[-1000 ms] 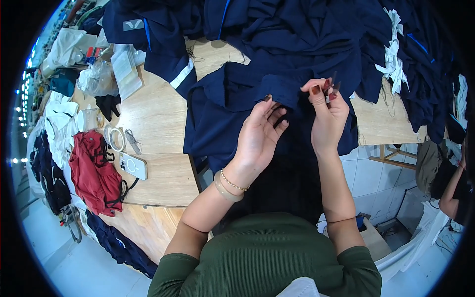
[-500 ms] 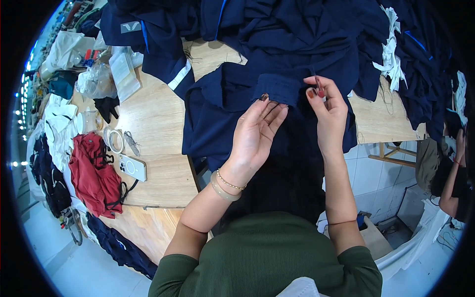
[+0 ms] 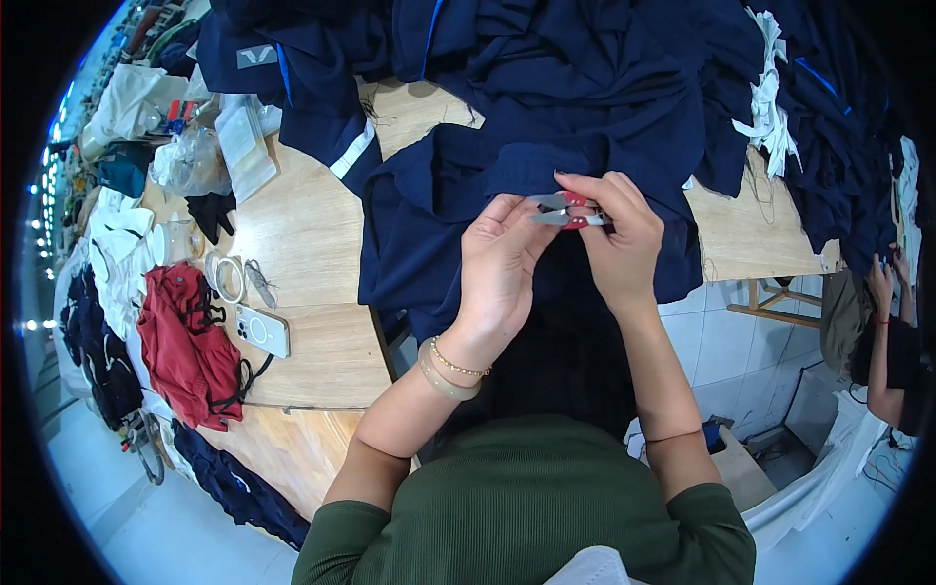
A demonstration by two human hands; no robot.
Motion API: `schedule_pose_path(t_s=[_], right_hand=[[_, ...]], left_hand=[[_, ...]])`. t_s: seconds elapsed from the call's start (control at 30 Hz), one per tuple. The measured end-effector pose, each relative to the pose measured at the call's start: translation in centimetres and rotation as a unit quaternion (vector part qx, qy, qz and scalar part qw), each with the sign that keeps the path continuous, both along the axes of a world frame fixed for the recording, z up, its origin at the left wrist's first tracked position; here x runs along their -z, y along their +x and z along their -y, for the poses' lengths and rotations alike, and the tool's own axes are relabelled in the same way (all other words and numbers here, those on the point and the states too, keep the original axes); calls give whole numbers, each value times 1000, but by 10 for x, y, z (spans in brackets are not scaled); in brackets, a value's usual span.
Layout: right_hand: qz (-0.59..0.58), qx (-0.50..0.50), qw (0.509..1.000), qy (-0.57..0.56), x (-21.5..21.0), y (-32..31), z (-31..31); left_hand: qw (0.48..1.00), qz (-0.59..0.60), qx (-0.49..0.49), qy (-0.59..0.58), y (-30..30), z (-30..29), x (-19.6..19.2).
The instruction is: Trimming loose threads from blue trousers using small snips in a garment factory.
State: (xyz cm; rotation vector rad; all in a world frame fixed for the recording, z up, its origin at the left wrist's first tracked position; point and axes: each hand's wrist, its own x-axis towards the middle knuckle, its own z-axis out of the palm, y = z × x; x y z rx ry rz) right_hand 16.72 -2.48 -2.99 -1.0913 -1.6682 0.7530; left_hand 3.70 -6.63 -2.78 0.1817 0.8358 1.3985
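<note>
A navy blue garment (image 3: 414, 239) lies spread before me on the wooden table, with a gathered, stitched band (image 3: 534, 166) near its middle. My left hand (image 3: 497, 268) has its thumb and fingers closed at the band's near edge, pinching the cloth; the fingertips are partly hidden behind blades. In my right hand (image 3: 626, 244) is a pair of thread snips (image 3: 573, 211) with red grips and short silver blades. The blades stand apart and point left, right at my left thumb and fingertips. Any thread between them is too small to make out.
More navy garments (image 3: 585, 68) are heaped at the far side, with white scraps (image 3: 770, 97) at right. On the left lie a phone (image 3: 261, 331), a tape roll (image 3: 229, 280), a red bag (image 3: 185, 341) and plastic bags (image 3: 190, 161). A co-worker's hand (image 3: 882, 288) shows at far right.
My right hand has moved left and down to my left fingertips, bringing the snips into clear view. My left hand has shifted slightly down. The co-worker's hands have moved.
</note>
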Motion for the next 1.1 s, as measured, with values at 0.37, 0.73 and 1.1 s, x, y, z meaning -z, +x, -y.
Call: schedule_pose_path(t_s=[0.37, 0.73, 1.1], right_hand=[[-254, 42, 942, -213, 1, 6, -4], [-80, -66, 971, -214, -8, -4, -6], [-1, -38, 999, -29, -14, 2, -11]], left_hand=[[1000, -14, 1, -8, -6, -5, 1], [995, -95, -12, 38, -3, 0, 4], [997, -69, -2, 33, -2, 2, 3]])
